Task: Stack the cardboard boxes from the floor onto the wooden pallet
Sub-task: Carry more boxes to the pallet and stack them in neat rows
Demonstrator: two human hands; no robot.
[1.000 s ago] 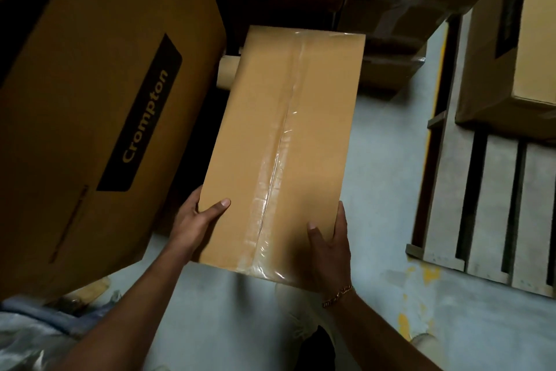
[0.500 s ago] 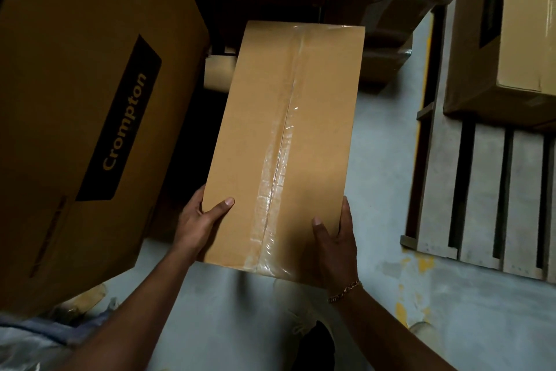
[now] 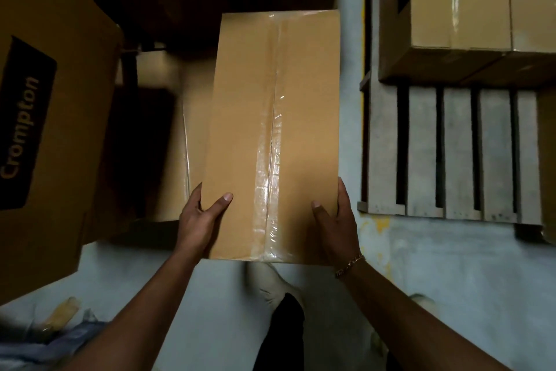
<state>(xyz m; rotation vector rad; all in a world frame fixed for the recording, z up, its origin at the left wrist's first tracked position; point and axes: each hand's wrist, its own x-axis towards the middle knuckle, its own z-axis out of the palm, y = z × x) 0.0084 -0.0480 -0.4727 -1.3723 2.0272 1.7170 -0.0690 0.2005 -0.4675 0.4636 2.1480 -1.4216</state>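
Head view, dim light.

- Long tan cardboard box (image 3: 270, 130) with a clear tape seam down its middle – held in the air in front of the person, long axis pointing away, top face up. It hangs over the pale grey concrete floor (image 3: 436, 280), left of the pallet and not touching it.
- Left hand (image 3: 200, 220): clamped on the box's near left corner, thumb flat on the top face, fingers wrapped round the side edge and out of sight.
- Right hand (image 3: 337, 226): clamped on the near right corner in the same way, thumb on top. A gold chain bracelet (image 3: 350, 265) sits on that wrist.
- Weathered grey slatted wooden pallet (image 3: 421, 154) lies on the floor to the right. Its far part carries tan taped cardboard boxes (image 3: 460, 9) – the near slats are bare.
- Large brown carton with a black "Crompton" label (image 3: 60, 130) stands at the left edge.
- Another tan box (image 3: 171, 130) lies low between that carton and the held box, partly hidden and blurred.
- Below the held box: a white shoe (image 3: 270, 280) and a black trouser leg (image 3: 282, 334).
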